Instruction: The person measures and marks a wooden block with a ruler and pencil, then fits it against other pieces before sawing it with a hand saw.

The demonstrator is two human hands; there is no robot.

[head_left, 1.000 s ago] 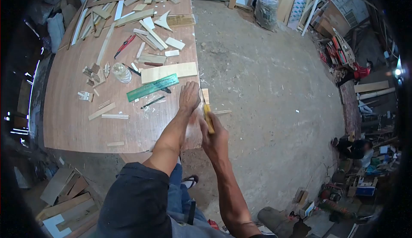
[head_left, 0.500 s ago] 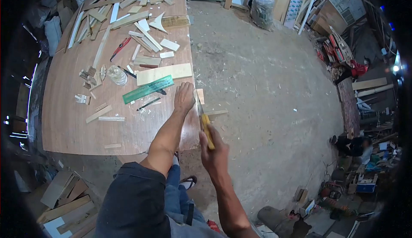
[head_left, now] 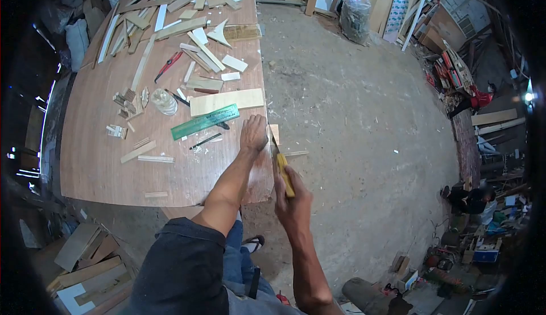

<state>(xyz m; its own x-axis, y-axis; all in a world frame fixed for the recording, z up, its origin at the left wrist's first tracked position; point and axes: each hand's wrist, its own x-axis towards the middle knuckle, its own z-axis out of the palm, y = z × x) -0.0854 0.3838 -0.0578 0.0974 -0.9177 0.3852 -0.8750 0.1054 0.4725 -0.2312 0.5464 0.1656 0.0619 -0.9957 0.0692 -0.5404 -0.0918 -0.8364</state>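
My right hand [head_left: 294, 196] is wrapped round the yellow handle [head_left: 286, 175] of a handsaw. The saw's thin blade [head_left: 275, 144] points away from me along the table's right edge, up against a small piece of pale wood [head_left: 275, 132] that juts past that edge. My left hand [head_left: 253, 133] presses down at the edge with its fingers curled over the wood, hiding most of the piece. Left of it lie a green ruler-like strip [head_left: 205, 121], a pale board [head_left: 227, 102] and a dark pencil [head_left: 205, 140].
The wooden table [head_left: 114, 167] bears a clear jar [head_left: 164, 102], red-handled pliers [head_left: 169, 66], small wood blocks and a heap of offcuts [head_left: 182, 26]. A filled plastic bag [head_left: 355, 20] stands on the concrete floor [head_left: 352, 121]. Another person [head_left: 467, 199] sits at far right.
The head view has shifted slightly, so the table and hands appear a little further right. My left hand stays on the wood and the saw remains at the table edge.
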